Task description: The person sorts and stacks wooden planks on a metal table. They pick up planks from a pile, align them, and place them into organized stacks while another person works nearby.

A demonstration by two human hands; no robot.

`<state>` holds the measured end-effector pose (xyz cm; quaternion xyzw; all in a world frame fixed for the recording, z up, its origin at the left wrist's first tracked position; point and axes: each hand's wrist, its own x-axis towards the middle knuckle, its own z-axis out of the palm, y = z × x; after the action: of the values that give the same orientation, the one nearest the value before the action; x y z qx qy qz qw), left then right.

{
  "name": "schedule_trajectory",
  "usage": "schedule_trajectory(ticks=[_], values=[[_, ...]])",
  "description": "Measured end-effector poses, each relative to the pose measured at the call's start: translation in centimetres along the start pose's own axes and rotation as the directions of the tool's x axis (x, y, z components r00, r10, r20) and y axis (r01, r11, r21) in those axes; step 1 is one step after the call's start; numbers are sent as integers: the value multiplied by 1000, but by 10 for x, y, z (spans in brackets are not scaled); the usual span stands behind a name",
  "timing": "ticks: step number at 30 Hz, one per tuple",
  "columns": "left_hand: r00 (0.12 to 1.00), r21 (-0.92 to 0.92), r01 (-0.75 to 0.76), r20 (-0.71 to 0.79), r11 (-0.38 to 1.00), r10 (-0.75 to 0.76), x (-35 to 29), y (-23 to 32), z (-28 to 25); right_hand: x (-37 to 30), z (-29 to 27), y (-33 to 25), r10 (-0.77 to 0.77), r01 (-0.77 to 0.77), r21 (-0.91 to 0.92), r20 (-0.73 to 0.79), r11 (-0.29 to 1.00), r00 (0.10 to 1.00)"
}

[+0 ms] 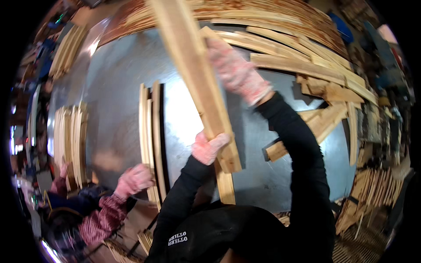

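Note:
A long pale wooden board [193, 74] slants from the far edge of the view toward my body, above the metal table. My left hand [209, 147], in a pink-and-white glove, is closed around its near part, thumb on top. Farther up, my right hand [239, 72], in a similar glove and slightly blurred, grips the board's right side; some fingers are hidden. Beneath the near end shows a second wooden piece [226, 188]. A wood end [208, 32] sticks out by my right fingertips; I cannot tell whether it belongs to that piece.
Several upright-lying strips [150, 131] rest on the metal table [116, 79] at left, beside a co-worker's gloved hand [133, 180]. More strips [70, 144] lie farther left. Loose boards [298, 68] and offcuts [324, 125] crowd the right; stacked wood [307, 17] lines the far side.

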<state>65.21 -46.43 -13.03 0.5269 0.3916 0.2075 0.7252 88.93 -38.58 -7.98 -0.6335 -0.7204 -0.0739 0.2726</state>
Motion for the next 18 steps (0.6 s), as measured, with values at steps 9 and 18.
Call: schedule_trajectory(ticks=[9,18], values=[[857,612,407,-513,678,-52,16,-84,-48,-175,104,19,466,-429,-191,470,883,750],[934,928,350,-356,126,24,-22,-95,44,-193,68,23,335,-744,660,728,-106,598]])
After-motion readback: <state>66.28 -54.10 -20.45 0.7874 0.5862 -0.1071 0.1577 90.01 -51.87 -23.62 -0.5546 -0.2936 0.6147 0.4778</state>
